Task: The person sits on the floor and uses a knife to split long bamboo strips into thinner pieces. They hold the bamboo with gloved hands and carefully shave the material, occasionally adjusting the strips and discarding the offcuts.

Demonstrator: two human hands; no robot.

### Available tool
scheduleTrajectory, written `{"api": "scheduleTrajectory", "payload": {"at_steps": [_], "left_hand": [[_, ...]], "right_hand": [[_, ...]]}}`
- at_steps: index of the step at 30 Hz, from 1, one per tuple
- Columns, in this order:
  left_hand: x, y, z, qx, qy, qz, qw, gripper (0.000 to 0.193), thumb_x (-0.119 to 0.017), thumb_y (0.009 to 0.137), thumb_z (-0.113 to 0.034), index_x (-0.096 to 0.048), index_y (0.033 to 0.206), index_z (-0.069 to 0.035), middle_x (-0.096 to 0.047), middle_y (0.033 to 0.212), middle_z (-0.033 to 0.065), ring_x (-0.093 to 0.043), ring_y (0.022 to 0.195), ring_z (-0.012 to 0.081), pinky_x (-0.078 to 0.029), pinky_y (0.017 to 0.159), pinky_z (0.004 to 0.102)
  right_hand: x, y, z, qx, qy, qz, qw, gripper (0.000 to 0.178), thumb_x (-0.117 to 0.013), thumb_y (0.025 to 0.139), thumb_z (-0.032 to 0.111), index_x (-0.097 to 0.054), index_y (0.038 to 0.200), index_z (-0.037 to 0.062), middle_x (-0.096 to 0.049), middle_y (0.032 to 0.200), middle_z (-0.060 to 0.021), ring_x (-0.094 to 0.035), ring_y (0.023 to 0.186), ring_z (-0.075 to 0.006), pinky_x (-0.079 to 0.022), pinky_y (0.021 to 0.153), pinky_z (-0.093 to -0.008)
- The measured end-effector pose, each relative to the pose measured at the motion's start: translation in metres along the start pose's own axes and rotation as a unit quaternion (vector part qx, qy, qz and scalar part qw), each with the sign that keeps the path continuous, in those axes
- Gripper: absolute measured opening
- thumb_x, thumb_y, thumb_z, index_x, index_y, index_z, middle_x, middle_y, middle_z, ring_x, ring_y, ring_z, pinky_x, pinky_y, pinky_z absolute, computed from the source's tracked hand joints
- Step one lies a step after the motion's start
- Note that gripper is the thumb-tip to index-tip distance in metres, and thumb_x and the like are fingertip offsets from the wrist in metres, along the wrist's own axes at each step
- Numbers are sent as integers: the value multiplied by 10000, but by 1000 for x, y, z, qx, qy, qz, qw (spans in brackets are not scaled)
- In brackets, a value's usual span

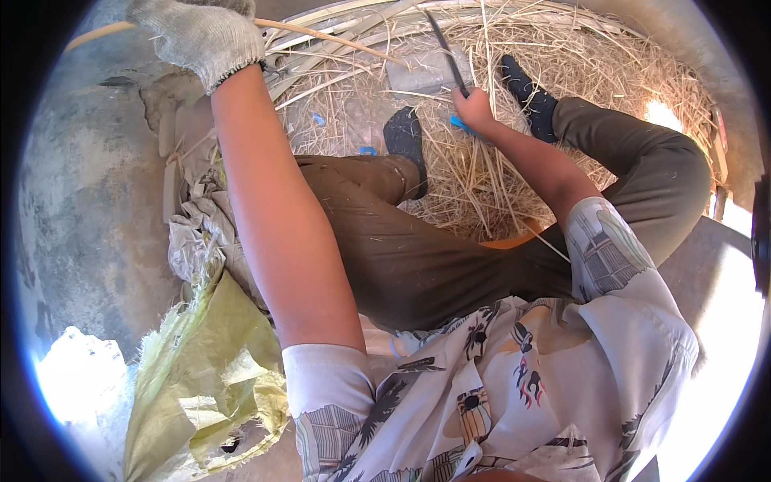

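Note:
My left hand (197,44), in a pale knitted glove, is raised at the upper left. It is closed around a long, thin tan strip (321,34) that looks like split bamboo or cane. The strip sticks out on both sides of the glove, and its right end reaches toward the knife. My right hand (474,108) is bare and closed on the knife (446,52), whose narrow dark blade points up and slightly left. A blue piece (463,125) shows just below that fist; whether it belongs to the handle I cannot tell. Blade and strip are apart.
Straw-like shavings (562,40) cover the floor around my socked feet (405,132). A flat grey slab (422,72) lies among them. Long pale strips curve along the back. A torn yellow-green sack (201,361) is at lower left, beside a grey wall (80,225).

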State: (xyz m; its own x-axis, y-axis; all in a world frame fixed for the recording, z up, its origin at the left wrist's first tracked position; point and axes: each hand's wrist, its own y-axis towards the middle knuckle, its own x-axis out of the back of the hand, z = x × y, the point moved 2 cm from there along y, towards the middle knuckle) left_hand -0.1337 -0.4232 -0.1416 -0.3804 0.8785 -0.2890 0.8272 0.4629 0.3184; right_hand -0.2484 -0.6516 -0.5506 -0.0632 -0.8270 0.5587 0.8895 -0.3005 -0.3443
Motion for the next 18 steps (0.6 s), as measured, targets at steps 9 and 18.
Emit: {"api": "scheduleTrajectory", "payload": {"at_steps": [9,18], "left_hand": [[2,2,1,18,-6,29,999,654,-339,963,-649,-446,890,-8,-486,680,101,-457,541,197,-392,495,373],[-2,-8,-6,15,-7,43,999,547,-328,915,-600,-321,735,-84,-293,577,42,-282,512,185,-278,505,336]], "right_hand": [[-21,-16,27,0,136,-138,981,415,-598,820,313,-671,793,-95,-658,722,-282,-683,676,-375,-533,686,-458],[-30,-12,46,15,150,-137,979,382,-622,818,268,-649,809,-113,-668,770,-287,-650,676,-445,-527,688,-457]]}}
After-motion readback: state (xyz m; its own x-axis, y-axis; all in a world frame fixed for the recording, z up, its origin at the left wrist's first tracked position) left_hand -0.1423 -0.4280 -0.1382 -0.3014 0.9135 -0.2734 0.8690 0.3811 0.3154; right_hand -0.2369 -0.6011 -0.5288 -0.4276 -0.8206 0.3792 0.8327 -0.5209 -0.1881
